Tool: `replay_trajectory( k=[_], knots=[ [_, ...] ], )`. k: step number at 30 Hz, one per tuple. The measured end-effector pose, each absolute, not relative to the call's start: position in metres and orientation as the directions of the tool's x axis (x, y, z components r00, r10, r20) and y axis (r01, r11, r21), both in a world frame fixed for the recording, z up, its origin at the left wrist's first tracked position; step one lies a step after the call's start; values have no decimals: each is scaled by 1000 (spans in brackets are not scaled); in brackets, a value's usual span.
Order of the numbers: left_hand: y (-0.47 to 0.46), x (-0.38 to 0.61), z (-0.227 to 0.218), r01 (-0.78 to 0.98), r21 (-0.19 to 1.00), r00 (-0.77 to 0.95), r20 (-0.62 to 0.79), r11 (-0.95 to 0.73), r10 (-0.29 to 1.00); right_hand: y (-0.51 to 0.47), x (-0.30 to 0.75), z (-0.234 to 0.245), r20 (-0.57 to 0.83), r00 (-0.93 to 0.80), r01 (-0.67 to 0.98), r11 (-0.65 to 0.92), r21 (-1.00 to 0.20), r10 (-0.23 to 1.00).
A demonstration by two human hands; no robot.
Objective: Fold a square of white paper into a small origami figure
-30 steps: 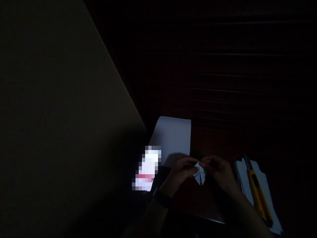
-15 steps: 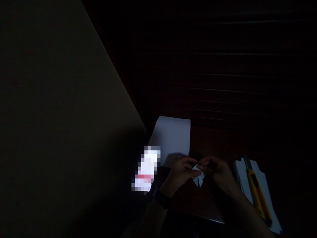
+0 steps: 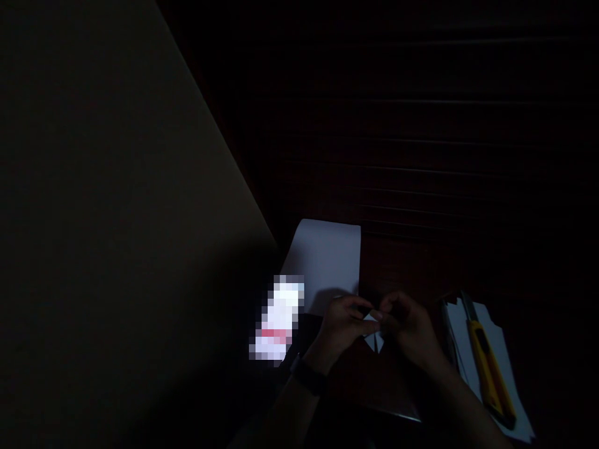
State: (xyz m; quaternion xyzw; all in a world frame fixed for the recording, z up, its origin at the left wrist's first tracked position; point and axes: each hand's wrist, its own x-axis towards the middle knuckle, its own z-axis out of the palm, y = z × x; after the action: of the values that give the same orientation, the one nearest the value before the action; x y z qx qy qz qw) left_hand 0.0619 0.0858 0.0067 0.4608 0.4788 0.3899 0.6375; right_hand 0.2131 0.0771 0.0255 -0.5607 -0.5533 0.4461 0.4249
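A small folded piece of white paper is held up over the dark tabletop, its lower part showing pointed flaps with a slit between them. My left hand pinches it from the left between thumb and fingers. From the right, my right hand has its thumb and curled fingers closed at the paper's upper edge. The fingers cover most of the top of the fold, and dim light blurs the exact contact. A dark band circles my left wrist.
A lit phone, its screen pixelated, lies left of my hands. Behind it is a large white sheet. On the right, a yellow utility knife rests on a stack of papers. A wall rises on the left.
My right fingers have lifted slightly and shifted right, with the index finger curled higher. My left hand keeps its pinch, and the folded paper stays almost in place.
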Motion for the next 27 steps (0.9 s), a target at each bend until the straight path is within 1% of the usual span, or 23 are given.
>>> replay_trajectory(
  k=[2, 5, 8, 10, 12, 15, 19, 23, 27],
  knots=[
    [86, 60, 8, -37, 966, 239, -240, 256, 941, 78, 212, 24, -3, 15, 256, -7, -967, 1000],
    [88, 57, 14, -25, 974, 264, -212, 226, 941, 79, 213, 21, 0, 37, 274, -10, -962, 999],
    [88, 56, 21, -53, 981, 303, -163, 188, 939, 81, 216, 20, 13, 40, 325, 0, -946, 999],
    [88, 57, 23, -52, 988, 281, -124, 144, 952, 82, 218, 21, 27, 15, 364, 19, -931, 1000],
    [88, 59, 22, -8, 995, 231, -94, 98, 969, 82, 219, 21, 27, -17, 384, 32, -923, 999],
    [87, 61, 18, 104, 994, 193, -61, 41, 979, 81, 220, 19, 5, -58, 390, 27, -921, 998],
    [87, 60, 18, 211, 977, 229, -11, -39, 973, 80, 222, 17, -35, -91, 380, 2, -925, 995],
    [86, 58, 24, 239, 967, 280, 16, -86, 960, 81, 227, 17, -53, -115, 361, -8, -933, 992],
    [86, 58, 24, 214, 972, 326, 21, -95, 945, 84, 231, 20, -59, -123, 349, -12, -937, 991]
  ],
)
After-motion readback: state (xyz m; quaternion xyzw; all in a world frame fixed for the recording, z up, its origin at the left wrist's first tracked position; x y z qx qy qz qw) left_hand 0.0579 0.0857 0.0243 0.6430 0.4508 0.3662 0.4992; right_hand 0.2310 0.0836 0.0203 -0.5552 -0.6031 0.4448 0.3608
